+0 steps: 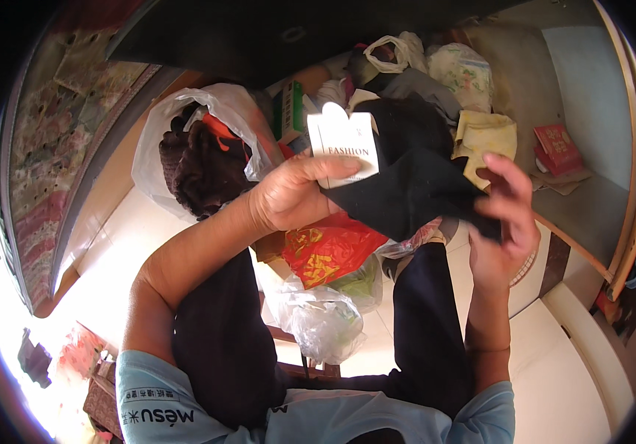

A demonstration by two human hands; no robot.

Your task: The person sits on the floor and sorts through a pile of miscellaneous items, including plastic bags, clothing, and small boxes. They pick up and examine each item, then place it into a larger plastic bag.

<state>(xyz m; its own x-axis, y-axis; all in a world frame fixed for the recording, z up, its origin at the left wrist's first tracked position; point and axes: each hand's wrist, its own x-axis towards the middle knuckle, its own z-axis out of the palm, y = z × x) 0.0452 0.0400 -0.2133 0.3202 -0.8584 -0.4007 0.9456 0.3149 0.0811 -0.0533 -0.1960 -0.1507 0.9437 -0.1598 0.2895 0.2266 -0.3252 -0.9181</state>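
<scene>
My left hand (293,191) grips a piece of black cloth (407,194) together with a white printed card (344,136). The thumb lies across the card's lower part, and the card stands against the cloth's left side. Rightward the cloth stretches to a pointed end at my right hand (504,222). That hand's fingers are bent over this end and blurred, with the index finger raised. Below the cloth is a red plastic bag (332,247) with yellow print. A clear plastic bag (323,316) sits lower, between my knees.
At left, a white plastic bag (149,161) holds dark brown fabric (201,161). Behind are a green and white box (290,111), a yellow cloth (484,139) and a patterned bag (462,75). Red booklets (559,147) lie in the wooden-edged compartment (590,216) at right.
</scene>
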